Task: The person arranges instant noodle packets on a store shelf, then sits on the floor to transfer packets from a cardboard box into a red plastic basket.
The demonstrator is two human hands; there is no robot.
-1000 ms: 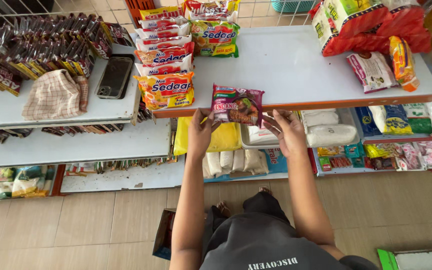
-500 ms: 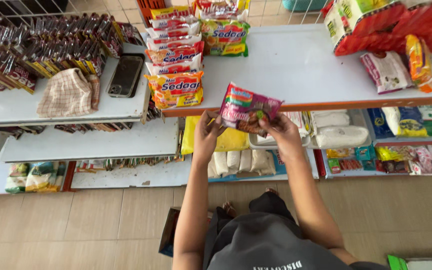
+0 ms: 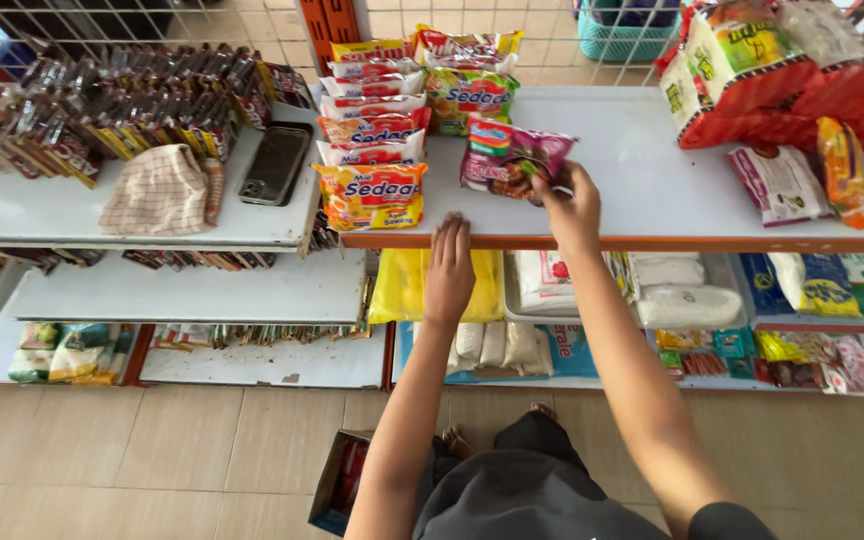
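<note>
My right hand (image 3: 569, 205) grips the near edge of a small stack of pink and green noodle packets (image 3: 508, 160) lying on the white shelf top (image 3: 642, 175). My left hand (image 3: 449, 268) rests flat at the shelf's orange front edge with its fingers together and nothing in it. To the left of the pink packets lies a row of overlapping yellow, orange and red noodle packets (image 3: 370, 195), and a green and red packet (image 3: 470, 95) lies behind them.
A dark phone (image 3: 274, 165) and a checked cloth (image 3: 160, 190) lie on the left shelf beside rows of dark sachets (image 3: 122, 105). Red bulk bags (image 3: 782, 75) stand at the far right. Lower shelves hold white and yellow bags. An open cardboard box (image 3: 337, 480) sits on the tiled floor.
Both hands held the pink packets at the shelf edge. The packets now lie further in on the shelf top. My left hand has let go and dropped to the front edge.
</note>
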